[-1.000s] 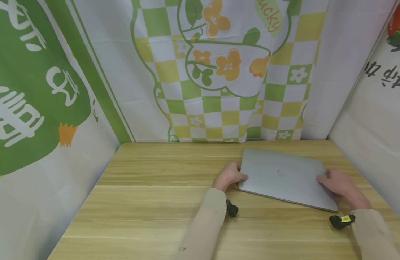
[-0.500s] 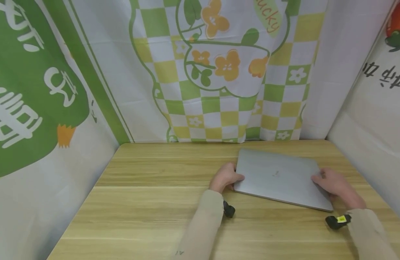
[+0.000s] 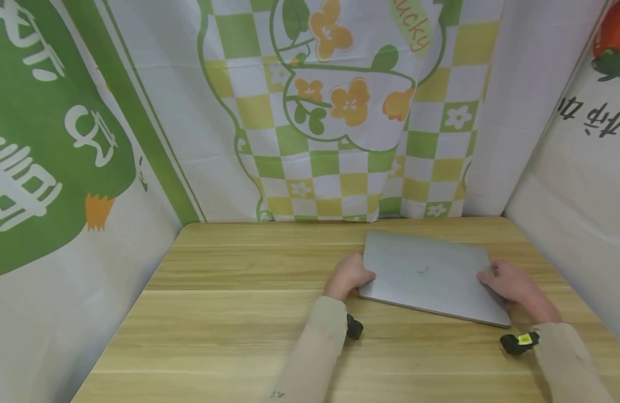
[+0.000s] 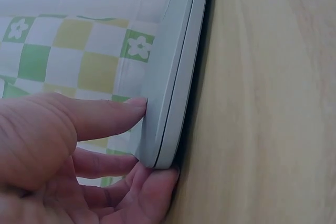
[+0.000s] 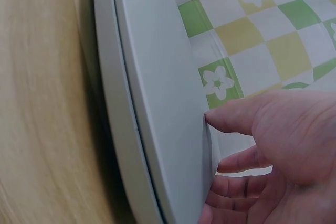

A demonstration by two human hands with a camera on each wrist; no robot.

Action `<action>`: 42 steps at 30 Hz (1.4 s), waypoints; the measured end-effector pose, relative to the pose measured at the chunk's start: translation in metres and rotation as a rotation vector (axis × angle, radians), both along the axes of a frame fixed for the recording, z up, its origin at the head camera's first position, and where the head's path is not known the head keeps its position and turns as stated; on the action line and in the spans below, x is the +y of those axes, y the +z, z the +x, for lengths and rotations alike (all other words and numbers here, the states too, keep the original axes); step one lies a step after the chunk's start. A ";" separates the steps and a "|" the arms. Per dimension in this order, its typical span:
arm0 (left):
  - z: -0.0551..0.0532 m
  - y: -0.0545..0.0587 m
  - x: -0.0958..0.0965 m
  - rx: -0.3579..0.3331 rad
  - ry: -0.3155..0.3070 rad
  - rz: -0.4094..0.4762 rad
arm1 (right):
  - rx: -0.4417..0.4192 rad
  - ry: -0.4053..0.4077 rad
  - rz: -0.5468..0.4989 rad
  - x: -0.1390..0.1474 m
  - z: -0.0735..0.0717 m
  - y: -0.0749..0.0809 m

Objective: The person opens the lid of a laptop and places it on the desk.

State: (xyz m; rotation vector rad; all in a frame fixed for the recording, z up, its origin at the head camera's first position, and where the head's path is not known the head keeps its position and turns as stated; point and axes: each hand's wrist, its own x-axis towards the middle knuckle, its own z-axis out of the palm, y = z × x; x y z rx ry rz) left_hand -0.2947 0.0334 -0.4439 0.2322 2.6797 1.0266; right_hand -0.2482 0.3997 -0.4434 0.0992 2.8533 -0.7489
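Observation:
A closed silver laptop (image 3: 423, 274) lies at a slight angle over the right half of the wooden table, its lid facing up with a small logo in the middle. My left hand (image 3: 347, 277) grips its left edge, thumb on the lid; in the left wrist view the fingers (image 4: 157, 187) curl under the corner. On the opposite edge my right hand (image 3: 513, 282) holds the laptop, thumb on top. The right wrist view shows the right thumb (image 5: 231, 115) at the lid's edge and the other fingers below it, partly hidden.
The wooden table (image 3: 229, 330) reaches back to a green and yellow checked curtain (image 3: 320, 168). Printed cloth walls stand close along the left (image 3: 154, 224) and right (image 3: 577, 207) sides. A small black camera sits on each wrist.
The laptop has shifted slightly to the left in the head view, with both hands moving along on its edges. Their grip looks the same.

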 end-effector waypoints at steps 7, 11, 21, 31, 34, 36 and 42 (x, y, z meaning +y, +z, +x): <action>-0.001 -0.001 -0.010 -0.018 0.005 0.043 | 0.009 0.012 -0.001 -0.008 0.002 0.002; 0.000 0.000 -0.016 -0.035 -0.002 0.084 | 0.012 0.018 0.001 -0.011 0.001 0.002; -0.001 -0.002 -0.027 -0.099 0.022 0.127 | 0.024 0.026 -0.018 -0.017 0.001 -0.002; -0.001 -0.004 -0.036 -0.131 0.034 0.154 | 0.018 0.026 -0.036 -0.026 0.001 0.000; 0.000 -0.004 -0.039 -0.134 0.033 0.156 | 0.013 0.025 -0.039 -0.027 0.000 -0.001; 0.000 -0.005 -0.041 -0.136 0.033 0.161 | 0.011 0.029 -0.040 -0.028 0.000 -0.001; 0.000 -0.005 -0.047 -0.158 0.045 0.195 | 0.017 0.043 -0.044 -0.031 0.000 -0.002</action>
